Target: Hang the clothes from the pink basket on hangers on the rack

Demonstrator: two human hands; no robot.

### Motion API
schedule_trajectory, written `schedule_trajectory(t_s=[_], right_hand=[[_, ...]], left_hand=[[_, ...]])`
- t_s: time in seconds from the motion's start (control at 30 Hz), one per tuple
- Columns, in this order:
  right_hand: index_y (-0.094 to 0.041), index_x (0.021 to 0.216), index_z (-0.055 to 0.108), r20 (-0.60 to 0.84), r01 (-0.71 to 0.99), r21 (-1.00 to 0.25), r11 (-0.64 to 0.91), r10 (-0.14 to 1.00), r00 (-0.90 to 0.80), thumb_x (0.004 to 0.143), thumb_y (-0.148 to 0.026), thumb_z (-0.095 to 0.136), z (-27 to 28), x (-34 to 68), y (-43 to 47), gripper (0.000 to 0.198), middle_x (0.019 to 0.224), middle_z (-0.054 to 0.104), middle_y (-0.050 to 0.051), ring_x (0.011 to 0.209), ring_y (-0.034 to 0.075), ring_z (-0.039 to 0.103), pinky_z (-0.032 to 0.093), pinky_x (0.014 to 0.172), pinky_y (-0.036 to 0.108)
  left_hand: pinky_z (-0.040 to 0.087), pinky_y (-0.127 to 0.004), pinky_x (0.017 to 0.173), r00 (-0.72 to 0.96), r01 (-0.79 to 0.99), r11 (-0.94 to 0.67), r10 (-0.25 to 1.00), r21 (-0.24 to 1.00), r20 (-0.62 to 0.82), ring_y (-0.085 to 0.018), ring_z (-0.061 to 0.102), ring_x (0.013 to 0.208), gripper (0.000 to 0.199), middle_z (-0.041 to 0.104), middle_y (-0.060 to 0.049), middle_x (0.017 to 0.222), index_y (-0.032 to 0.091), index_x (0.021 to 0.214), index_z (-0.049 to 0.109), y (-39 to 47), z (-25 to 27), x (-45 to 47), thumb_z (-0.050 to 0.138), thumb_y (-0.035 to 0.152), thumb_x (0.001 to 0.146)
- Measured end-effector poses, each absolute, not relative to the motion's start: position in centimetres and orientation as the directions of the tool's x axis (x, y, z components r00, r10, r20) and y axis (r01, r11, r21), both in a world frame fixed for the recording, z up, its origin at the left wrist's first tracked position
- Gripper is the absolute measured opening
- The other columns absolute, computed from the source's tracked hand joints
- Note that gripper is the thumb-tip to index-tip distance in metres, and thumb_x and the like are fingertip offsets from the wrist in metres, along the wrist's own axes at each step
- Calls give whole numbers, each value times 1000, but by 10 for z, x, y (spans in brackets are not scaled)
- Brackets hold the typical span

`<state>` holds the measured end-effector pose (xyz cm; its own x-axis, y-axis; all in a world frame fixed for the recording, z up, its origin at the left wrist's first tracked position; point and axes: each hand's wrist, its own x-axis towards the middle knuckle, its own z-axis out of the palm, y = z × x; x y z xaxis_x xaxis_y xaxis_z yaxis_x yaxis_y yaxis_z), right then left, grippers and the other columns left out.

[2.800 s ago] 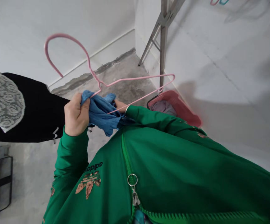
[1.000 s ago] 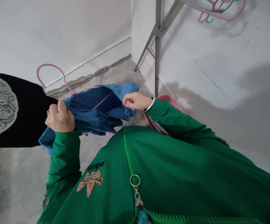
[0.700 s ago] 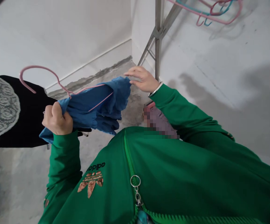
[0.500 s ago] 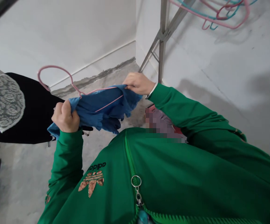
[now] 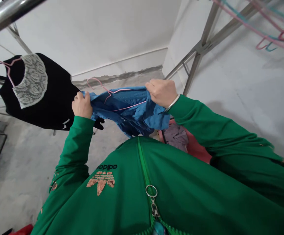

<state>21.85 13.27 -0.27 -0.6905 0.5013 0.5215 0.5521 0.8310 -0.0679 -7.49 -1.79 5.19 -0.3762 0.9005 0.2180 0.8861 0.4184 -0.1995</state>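
A blue shirt (image 5: 132,112) hangs stretched between my two hands in front of my chest. My left hand (image 5: 82,105) is closed on one shoulder of it. At the other shoulder my right hand (image 5: 161,92) grips the cloth with bent fingers. Inside the shirt's neck opening lies a pink hanger (image 5: 109,92); its hook sticks out above the collar, and part of its lower bar shows against the cloth. The hanger's ends are hidden by the shirt and my hands.
A black garment with a lace collar (image 5: 35,80) hangs at the left, near a metal rail (image 5: 11,16). More pink and teal hangers (image 5: 264,36) hang at the upper right by a metal rack frame (image 5: 202,47). Below the shirt, purple cloth (image 5: 175,135) lies beside something red.
Both hands have moved right in view with the shirt, which is spread wider and shows more of its neck opening. The hanger's hook has tipped away and appears smaller. The view has shifted.
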Motion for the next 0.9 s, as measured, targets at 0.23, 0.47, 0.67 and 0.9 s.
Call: schedule_trajectory(t_s=[0.23,0.47,0.67,0.9], right_hand=[[-20,85,60,596,552,-172,816,532,-601,96,-30,35,-6,233,137,29,76,60,7,72,20,56,35,59,31],[-21,92,67,616,491,-126,862,456,-642,97,-34,35,-7,252,136,35,78,65,8,76,21,60,38,60,32],[-18,91,68,581,448,-106,888,421,-696,99,-36,35,0,255,133,38,80,67,7,78,19,61,39,64,30],[-17,92,66,547,527,-3,850,443,-710,101,-43,28,2,252,134,47,82,68,8,78,19,58,34,67,32]], left_hand=[[43,-30,64,-89,996,82,972,-39,-218,-22,64,81,34,67,-9,90,16,114,58,-44,49,-45,49,32,85],[44,-40,94,-30,989,-5,973,150,228,-29,52,115,47,57,-15,122,16,123,55,-31,63,-60,53,45,86],[47,-34,86,126,940,-146,988,309,84,-23,61,96,33,65,-12,101,14,112,58,9,22,-38,36,31,94],[47,-31,77,38,959,-136,931,248,364,-21,63,86,29,65,-11,91,16,98,58,21,-11,-24,35,35,96]])
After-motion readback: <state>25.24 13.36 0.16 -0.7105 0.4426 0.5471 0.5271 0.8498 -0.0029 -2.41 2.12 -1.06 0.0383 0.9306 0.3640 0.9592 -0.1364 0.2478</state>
